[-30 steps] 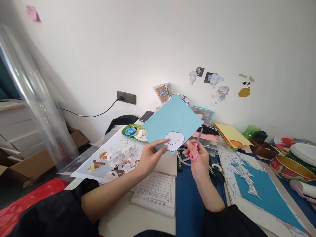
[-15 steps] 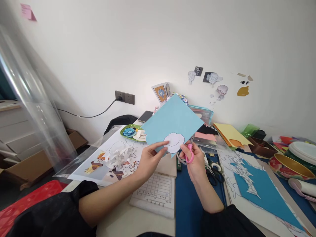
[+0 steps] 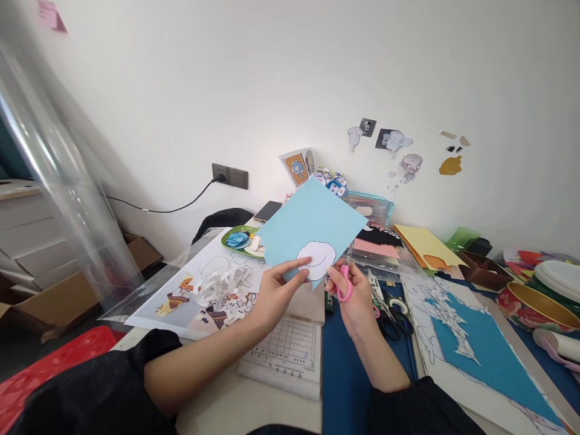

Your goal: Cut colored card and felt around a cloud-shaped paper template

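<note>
My left hand [image 3: 281, 289] pinches the lower edge of a light blue sheet of paper [image 3: 312, 214], thumb and fingers over a white paper cutout [image 3: 316, 260]. The cutout has a wavy dark outline and lies against the sheet's lower part. In my right hand [image 3: 356, 299] are pink-handled scissors [image 3: 345, 284], fingers in the loops. Their blades point upward beside the sheet's lower right edge; whether they touch the paper I cannot tell. A small pointed flap of blue hangs below the cutout, between the hands.
White paper scraps [image 3: 222, 287] lie on a printed sheet at left, by a green tray [image 3: 226, 241] of cut pieces. A printed form pad [image 3: 285, 356] lies below my hands. Black scissors [image 3: 399, 320] and a darker blue sheet [image 3: 493, 368] are at right.
The light blue sheet has shifted slightly left and down, with the cutout on it. The scissors have moved slightly left, and their handle loops look turned.
</note>
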The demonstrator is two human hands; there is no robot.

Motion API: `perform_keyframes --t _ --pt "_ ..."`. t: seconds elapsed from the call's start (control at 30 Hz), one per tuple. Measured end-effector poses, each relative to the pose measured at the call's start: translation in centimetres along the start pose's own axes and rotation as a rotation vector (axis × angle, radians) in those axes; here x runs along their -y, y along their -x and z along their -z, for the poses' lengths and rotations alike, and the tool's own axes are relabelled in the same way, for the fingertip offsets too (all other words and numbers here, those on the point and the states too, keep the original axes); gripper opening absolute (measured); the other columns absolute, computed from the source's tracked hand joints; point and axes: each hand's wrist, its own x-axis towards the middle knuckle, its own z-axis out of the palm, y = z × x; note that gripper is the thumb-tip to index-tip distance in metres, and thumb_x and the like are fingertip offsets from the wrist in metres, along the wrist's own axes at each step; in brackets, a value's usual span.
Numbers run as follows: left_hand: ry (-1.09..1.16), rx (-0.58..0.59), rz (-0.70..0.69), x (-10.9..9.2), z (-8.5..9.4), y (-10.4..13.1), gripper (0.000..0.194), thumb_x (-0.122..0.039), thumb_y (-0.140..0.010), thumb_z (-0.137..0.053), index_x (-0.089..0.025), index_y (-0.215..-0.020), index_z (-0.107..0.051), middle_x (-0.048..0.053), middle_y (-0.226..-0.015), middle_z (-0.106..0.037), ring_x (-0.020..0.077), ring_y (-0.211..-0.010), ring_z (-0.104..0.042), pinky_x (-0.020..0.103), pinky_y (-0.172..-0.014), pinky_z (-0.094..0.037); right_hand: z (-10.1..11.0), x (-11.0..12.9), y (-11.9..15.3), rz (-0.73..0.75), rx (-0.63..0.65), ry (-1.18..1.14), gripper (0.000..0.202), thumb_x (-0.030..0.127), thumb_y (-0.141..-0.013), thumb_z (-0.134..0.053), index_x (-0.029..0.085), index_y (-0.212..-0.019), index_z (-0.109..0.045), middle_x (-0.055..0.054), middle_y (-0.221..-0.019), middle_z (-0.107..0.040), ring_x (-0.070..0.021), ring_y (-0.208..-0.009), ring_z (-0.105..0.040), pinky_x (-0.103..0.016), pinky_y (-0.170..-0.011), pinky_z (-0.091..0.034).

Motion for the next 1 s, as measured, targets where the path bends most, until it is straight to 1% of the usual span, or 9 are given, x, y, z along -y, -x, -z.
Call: perform_keyframes --t 0.27,0.4,0.47,0.57,0.67,0.73,0.83,0.9,1.0 --pt "-0.071 0.034 -0.070 0.6 0.1 0.1 0.023 -0.029 -0.077 -0.069 -0.022 -0.099 -0.074 0.004 -0.103 -0.073 0.0243 -0.094 -0.065 0.030 -0.076 -0.052 0.3 0.0 0.0 -0.050 0.041 0.009 0.009 0.021 -0.091 -0.059 0.013 -0.090 -0.062 0.005 -0.069 -0.061 -0.0073 -0.049 -0.055 -0.021 -0.047 -0.049" --pt "-0.096 0.064 -0.110 0.6 0.1 0.3 0.022 -0.029 -0.078 -0.067 -0.024 -0.098 -0.074 0.004 -0.097 -0.074 0.0176 -0.066 -0.062 0.027 -0.055 -0.047 0.7 -0.2 -0.1 -0.052 0.033 -0.025 0.009 0.021 -0.090 -0.060 0.012 -0.087 -0.062 0.005 -0.068 -0.060 -0.0074 -0.049 -0.056 -0.021 -0.047 -0.049" --pt "-0.094 0.064 -0.146 0.5 0.2 0.5 0.021 -0.029 -0.079 -0.066 -0.023 -0.098 -0.073 0.005 -0.090 -0.073 0.0144 -0.059 -0.057 0.026 -0.052 -0.044 1.0 -0.4 -0.3 -0.056 0.021 -0.062 0.010 0.021 -0.090 -0.059 0.012 -0.085 -0.061 0.005 -0.068 -0.060 -0.0074 -0.050 -0.056 -0.021 -0.047 -0.049" --pt "-0.049 0.052 -0.217 0.4 0.3 0.8 0.018 -0.029 -0.084 -0.061 -0.023 -0.100 -0.066 0.004 -0.091 -0.068 0.0139 -0.069 -0.057 0.025 -0.062 -0.047 1.4 -0.5 -0.6 -0.073 -0.005 -0.132 0.011 0.020 -0.090 -0.059 0.012 -0.082 -0.061 0.005 -0.068 -0.060 -0.0074 -0.050 -0.056 -0.021 -0.047 -0.049" --pt "0.018 0.053 -0.265 0.7 0.4 0.9 0.022 -0.030 -0.087 -0.055 -0.027 -0.108 -0.047 0.004 -0.107 -0.059 0.0152 -0.086 -0.059 0.028 -0.075 -0.049 1.5 -0.3 -0.8 -0.088 -0.045 -0.201 0.011 0.019 -0.090 -0.059 0.012 -0.081 -0.060 0.005 -0.068 -0.059 -0.0072 -0.050 -0.055 -0.020 -0.047 -0.048" --pt "0.024 0.093 -0.266 0.9 0.3 0.8 0.029 -0.029 -0.087 -0.056 -0.029 -0.111 -0.040 0.005 -0.114 -0.055 0.0171 -0.095 -0.059 0.032 -0.082 -0.049 1.3 0.0 -0.8 -0.096 -0.069 -0.242 0.010 0.018 -0.090 -0.059 0.012 -0.082 -0.060 0.005 -0.068 -0.059 -0.0068 -0.049 -0.054 -0.019 -0.046 -0.048" --pt "-0.037 0.211 -0.246 1.0 0.0 0.6 0.036 -0.028 -0.083 -0.061 -0.024 -0.116 -0.046 0.009 -0.114 -0.059 0.0215 -0.102 -0.057 0.036 -0.090 -0.046 0.8 0.3 -0.5 -0.112 -0.078 -0.290 0.012 0.017 -0.090 -0.059 0.012 -0.079 -0.060 0.006 -0.065 -0.057 -0.0060 -0.047 -0.053 -0.018 -0.044 -0.046" --pt "-0.085 0.272 -0.237 0.8 -0.3 0.6 0.033 -0.028 -0.081 -0.063 -0.021 -0.112 -0.055 0.009 -0.111 -0.062 0.0241 -0.103 -0.057 0.036 -0.090 -0.046 0.3 0.4 -0.2 -0.123 -0.066 -0.313 0.013 0.016 -0.090 -0.059 0.012 -0.077 -0.059 0.007 -0.063 -0.056 -0.0056 -0.045 -0.051 -0.018 -0.043 -0.046" --pt "-0.131 0.296 -0.218 0.4 -0.9 0.8 0.022 -0.031 -0.082 -0.061 -0.020 -0.100 -0.065 0.008 -0.106 -0.066 0.0265 -0.103 -0.058 0.038 -0.090 -0.046 -0.3 0.3 0.4 -0.136 -0.032 -0.333 0.016 0.017 -0.090 -0.059 0.013 -0.074 -0.059 0.008 -0.059 -0.054 -0.0057 -0.044 -0.051 -0.018 -0.043 -0.045"
